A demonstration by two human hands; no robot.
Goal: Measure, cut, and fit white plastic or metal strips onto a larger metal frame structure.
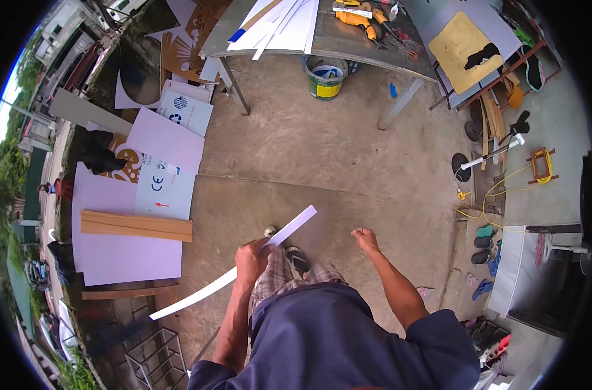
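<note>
My left hand (pixel 250 262) grips a long, narrow white strip (pixel 208 288) near its middle. The strip slants across in front of my legs, its far end up and to the right, its other end low on the left. Out to the right, my right hand (pixel 365 240) is apart from the strip with its fingers curled together. Whether something small sits in those fingers cannot be seen. Beneath the strip, my shoes show on the concrete floor (pixel 296 153).
A metal-topped table (pixel 348 42) at the far side bears white strips (pixel 289 19) and an orange power tool (pixel 355 21). A green bucket (pixel 326 78) stands under it. White sheets (pixel 166 140) lean at left with a brown board (pixel 136 225). A yellow cord (pixel 504 192) and slippers (pixel 482 244) lie right.
</note>
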